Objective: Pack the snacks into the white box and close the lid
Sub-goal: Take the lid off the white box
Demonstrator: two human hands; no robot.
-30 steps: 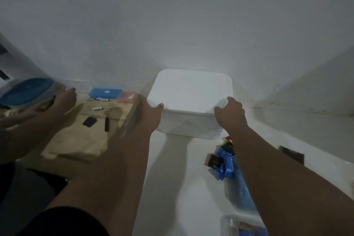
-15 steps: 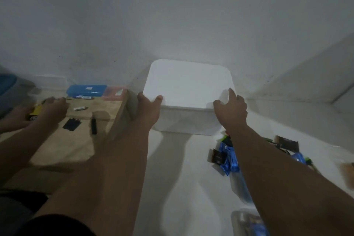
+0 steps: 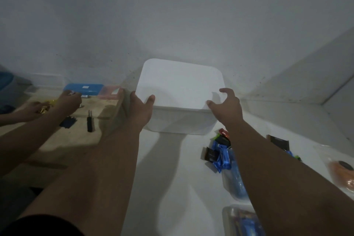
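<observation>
The white box (image 3: pixel 182 120) stands on the white surface against the wall, with its lid (image 3: pixel 180 82) lying flat on top. My left hand (image 3: pixel 140 110) grips the lid's near left corner, thumb on top and fingers down the side. At the near right corner my right hand (image 3: pixel 227 106) is arched with fingers spread, the thumb tip at the lid's edge. Loose snacks lie right of the box under my right forearm: blue wrappers (image 3: pixel 222 159), a dark brown packet (image 3: pixel 210 155), and red and green packets (image 3: pixel 223 134).
Another person's hands (image 3: pixel 67 99) work on a wooden board (image 3: pixel 67 140) to the left, near a blue case (image 3: pixel 83 88) and a black tool (image 3: pixel 90 120). A clear tub of blue packs (image 3: pixel 243 220) sits bottom right; a bagged orange item (image 3: pixel 341 174) lies far right.
My right hand has loosened from the lid corner and its fingers have spread. My left hand stays on the near left corner. The other person's hands shifted toward the blue case.
</observation>
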